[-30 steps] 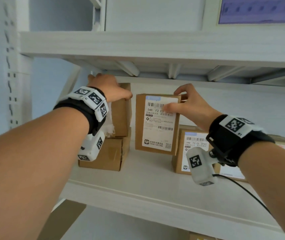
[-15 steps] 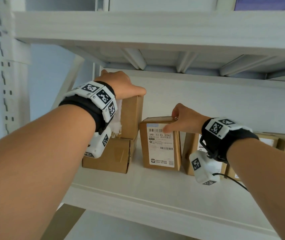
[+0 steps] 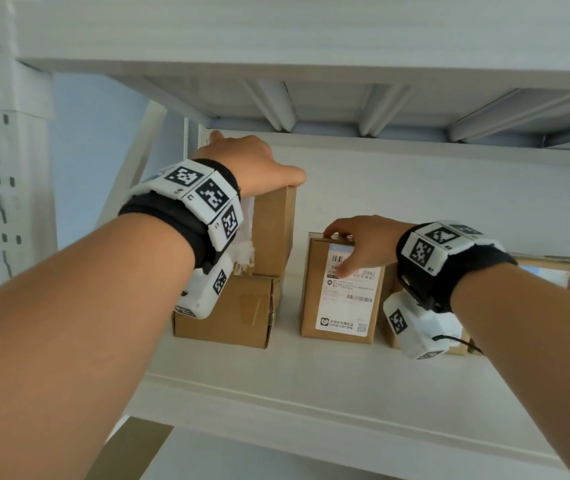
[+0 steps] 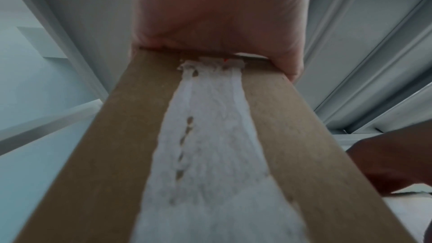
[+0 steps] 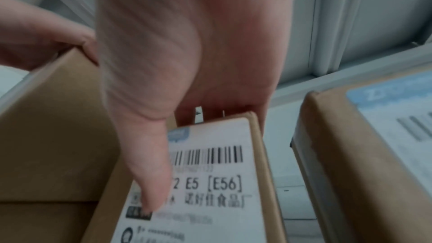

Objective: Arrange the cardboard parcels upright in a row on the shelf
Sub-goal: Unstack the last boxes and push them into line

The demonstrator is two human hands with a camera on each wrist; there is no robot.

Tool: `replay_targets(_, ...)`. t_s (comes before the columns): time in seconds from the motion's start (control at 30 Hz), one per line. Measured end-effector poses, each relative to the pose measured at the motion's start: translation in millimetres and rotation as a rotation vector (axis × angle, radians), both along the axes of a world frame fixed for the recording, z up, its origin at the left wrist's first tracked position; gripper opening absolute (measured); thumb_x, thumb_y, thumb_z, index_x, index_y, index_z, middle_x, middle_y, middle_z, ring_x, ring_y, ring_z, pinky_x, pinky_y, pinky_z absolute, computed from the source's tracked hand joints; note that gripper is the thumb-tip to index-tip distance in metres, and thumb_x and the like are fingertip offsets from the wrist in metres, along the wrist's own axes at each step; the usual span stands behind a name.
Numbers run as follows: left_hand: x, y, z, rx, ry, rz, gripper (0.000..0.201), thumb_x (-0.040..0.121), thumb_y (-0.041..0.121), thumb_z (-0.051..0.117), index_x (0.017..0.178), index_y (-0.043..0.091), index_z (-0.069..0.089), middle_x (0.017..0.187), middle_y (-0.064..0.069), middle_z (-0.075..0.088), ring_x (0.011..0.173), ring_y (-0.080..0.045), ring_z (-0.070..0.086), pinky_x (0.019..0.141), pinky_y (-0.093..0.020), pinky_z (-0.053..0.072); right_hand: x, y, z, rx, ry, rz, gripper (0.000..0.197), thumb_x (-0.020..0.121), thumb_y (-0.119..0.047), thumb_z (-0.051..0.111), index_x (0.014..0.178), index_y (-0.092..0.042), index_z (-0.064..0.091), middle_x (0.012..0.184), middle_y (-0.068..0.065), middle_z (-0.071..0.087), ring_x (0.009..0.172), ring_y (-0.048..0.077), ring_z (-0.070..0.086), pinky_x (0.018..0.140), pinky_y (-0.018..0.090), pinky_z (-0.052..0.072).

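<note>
- Standing the labelled parcel (image 3: 340, 289) upright on the shelf (image 3: 276, 382), judging by the right hand (image 3: 363, 244) clamped over its top edge: fingers over the back, thumb on the label.
- Holding the top parcel (image 3: 273, 233) with the left hand (image 3: 248, 164): palm on its upper end, fingers curled over the far edge; perched upright on the lower parcel (image 3: 228, 317), just under that hand.
- Keeping the two hands well apart, each on its own parcel; no need to bring them together.
- Pressing the labelled parcel flat-bottomed to the shelf before loosening the thumb; tall and narrow, so likely to tip if let go while tilted.
- Sliding it toward the left hand's stack, or toward the next parcel (image 5: 374, 154) just beyond the right wrist, to close the gap and hold the row line.
- Keeping the label facing out, front faces level with the neighbours.
- Bringing the top parcel down beside the others next, probably; stacked parcels make no row.
- Steadying the lower parcel while lifting, lest it shift.
</note>
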State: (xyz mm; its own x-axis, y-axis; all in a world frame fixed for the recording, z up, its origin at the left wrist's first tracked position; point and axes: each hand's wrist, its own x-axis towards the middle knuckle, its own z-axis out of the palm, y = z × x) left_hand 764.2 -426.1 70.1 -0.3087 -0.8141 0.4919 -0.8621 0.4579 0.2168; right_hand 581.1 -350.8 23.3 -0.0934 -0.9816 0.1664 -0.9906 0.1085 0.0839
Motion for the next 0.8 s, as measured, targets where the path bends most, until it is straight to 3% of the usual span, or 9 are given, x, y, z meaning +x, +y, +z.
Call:
replay_targets(0.17, -0.4, -1.5, -0.8, -0.036, -0.008, -0.012, 0.063, 0.066, 0.072, 0.044, 0.108, 0.029, 0.063, 0.135, -0.008, 0.054, 0.142, -0.031, 0.026, 0.073, -0.036, 0.037, -0.1, 3.7, 3.6, 0.018, 0.022, -0.072, 0.07, 0.081, -0.038, 0.071, 0.142, -0.024, 0.039, 0.134, 0.001, 0.052, 0.114, 0.019, 0.053, 0.098, 0.033, 0.044)
replay_targets(0.4, 0.3, -2.2, 1.8, -0.031, -0.056, -0.038, 0.093, 0.06, 0.087, 0.031, 0.126, 0.028, 0.059, 0.142, -0.005, 0.051, 0.14, -0.033, 0.03, 0.088, -0.042, 0.041, 12.7, 10.5, 3.0, -0.124, -0.087, -0.037, 0.076, 0.083, -0.046, 0.066, 0.148, -0.028, 0.031, 0.154, -0.002, 0.036, 0.139, 0.021, 0.036, 0.108, 0.033, 0.031)
replay_targets(0.47, 3.8, 0.7, 6.1, -0.005, -0.005, -0.067, 0.108, 0.059, 0.094, 0.026, 0.13, 0.019, 0.058, 0.139, -0.008, 0.054, 0.128, -0.031, 0.047, 0.089, -0.039, 0.044, 16.8, 12.4, 5.9, -0.196, -0.134, 0.009, 0.071, 0.085, -0.044, 0.064, 0.147, -0.028, 0.033, 0.151, -0.001, 0.039, 0.136, 0.02, 0.039, 0.104, 0.031, 0.032)
replay_targets(0.53, 10.2, 6.2, 9.7, 0.004, 0.153, -0.119, 0.105, 0.065, 0.092, 0.025, 0.113, 0.006, 0.064, 0.115, -0.016, 0.065, 0.096, -0.028, 0.062, 0.079, -0.035, 0.046, 21.7, 11.4, 8.2, -0.264, -0.199, 0.054, 0.067, 0.085, -0.041, 0.064, 0.145, -0.029, 0.037, 0.147, -0.001, 0.044, 0.132, 0.019, 0.043, 0.1, 0.029, 0.035)
replay_targets(0.57, 13.2, 7.7, 10.8, -0.002, 0.238, -0.138, 0.1, 0.072, 0.088, 0.024, 0.104, 0.002, 0.063, 0.106, -0.016, 0.065, 0.091, -0.028, 0.062, 0.081, -0.036, 0.046, 24.5, 10.1, 9.3, -0.291, -0.238, 0.078, 0.065, 0.085, -0.039, 0.065, 0.144, -0.03, 0.038, 0.145, -0.001, 0.047, 0.131, 0.018, 0.045, 0.099, 0.027, 0.036)
replay_targets(0.6, 16.2, 8.0, 11.2, -0.001, 0.311, -0.146, 0.092, 0.078, 0.084, 0.021, 0.103, 0.006, 0.064, 0.105, -0.014, 0.066, 0.1, -0.029, 0.061, 0.09, -0.039, 0.045, 27.7, 9.0, 10.1, -0.311, -0.272, 0.1, 0.065, 0.084, -0.037, 0.065, 0.143, -0.029, 0.039, 0.143, -0.001, 0.048, 0.13, 0.017, 0.046, 0.098, 0.026, 0.036)
replay_targets(0.63, 19.8, 5.6, 10.9, 0.022, 0.386, -0.148, 0.091, 0.082, 0.08, 0.02, 0.119, 0.007, 0.06, 0.121, -0.014, 0.062, 0.116, -0.03, 0.056, 0.099, -0.042, 0.04, 30.8, 8.3, 10.9, -0.326, -0.299, 0.118, 0.064, 0.084, -0.034, 0.065, 0.143, -0.029, 0.04, 0.142, -0.001, 0.05, 0.129, 0.016, 0.047, 0.099, 0.026, 0.037)
replay_targets(0.7, 27.2, 0.4, 6.0, 0.158, 0.571, -0.17, 0.096, 0.084, 0.079, 0.02, 0.149, 0.01, 0.033, 0.15, -0.013, 0.04, 0.136, -0.029, 0.04, 0.108, -0.041, 0.033, 36.2, 6.4, 11.0, -0.337, -0.346, 0.136, 0.061, 0.086, -0.027, 0.062, 0.143, -0.027, 0.041, 0.139, 0.0, 0.052, 0.127, 0.016, 0.049, 0.1, 0.026, 0.041)
replay_targets(0.8, 42.0, -11.1, -10.5, 0.419, 0.836, -0.229, 0.094, 0.078, 0.085, 0.021, 0.153, 0.028, 0.025, 0.156, -0.009, 0.032, 0.141, -0.031, 0.033, 0.113, -0.053, 0.027, 45.8, 1.8, 7.4, -0.377, -0.487, 0.143, 0.052, 0.088, -0.019, 0.055, 0.139, -0.022, 0.046, 0.131, 0.0, 0.057, 0.117, 0.018, 0.056, 0.094, 0.029, 0.049)
